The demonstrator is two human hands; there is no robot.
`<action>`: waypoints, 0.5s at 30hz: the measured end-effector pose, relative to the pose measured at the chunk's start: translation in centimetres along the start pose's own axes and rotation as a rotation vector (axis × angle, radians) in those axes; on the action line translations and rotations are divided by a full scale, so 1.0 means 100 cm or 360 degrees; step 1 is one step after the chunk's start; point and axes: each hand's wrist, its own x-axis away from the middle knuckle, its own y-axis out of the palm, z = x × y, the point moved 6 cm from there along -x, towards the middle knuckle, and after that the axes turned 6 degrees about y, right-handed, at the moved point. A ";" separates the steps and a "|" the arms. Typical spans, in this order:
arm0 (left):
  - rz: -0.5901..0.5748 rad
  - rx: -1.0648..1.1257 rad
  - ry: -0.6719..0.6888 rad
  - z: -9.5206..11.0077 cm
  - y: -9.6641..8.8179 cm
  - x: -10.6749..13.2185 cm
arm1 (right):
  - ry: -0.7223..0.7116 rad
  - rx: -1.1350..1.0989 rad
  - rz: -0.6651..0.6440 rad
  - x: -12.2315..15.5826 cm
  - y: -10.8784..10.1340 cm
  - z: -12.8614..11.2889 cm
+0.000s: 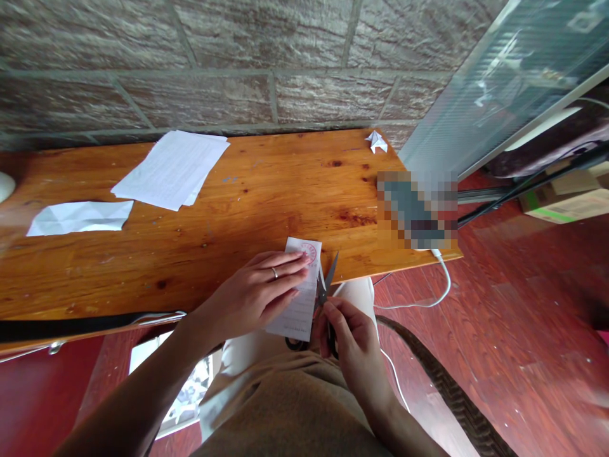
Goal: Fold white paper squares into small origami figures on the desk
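Observation:
My left hand [259,292] lies flat with fingers stretched over a small white printed paper slip [301,298] with a red stamp, holding it at the front edge of the wooden table [228,209]. My right hand [349,333] is closed round the handles of a pair of dark scissors [326,289]. The scissor blades are open and sit along the slip's right edge.
A stack of white sheets [174,168] and a folded white paper [80,217] lie at the table's left. A small folded paper shape [377,141] sits at the back right. A blurred device with a white cable [440,289] rests at the right edge. A stone wall stands behind.

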 end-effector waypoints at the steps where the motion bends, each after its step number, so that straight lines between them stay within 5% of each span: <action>1: -0.0002 0.0003 0.0000 0.000 0.000 0.000 | 0.0007 -0.0003 0.0003 0.000 -0.001 0.000; 11: -0.0054 -0.0018 -0.0005 0.000 0.001 0.000 | -0.0003 -0.0073 0.0025 -0.006 0.005 -0.006; 15: -0.0034 -0.0003 -0.0018 0.000 0.000 -0.001 | -0.0118 -0.0010 0.0215 -0.003 -0.015 -0.008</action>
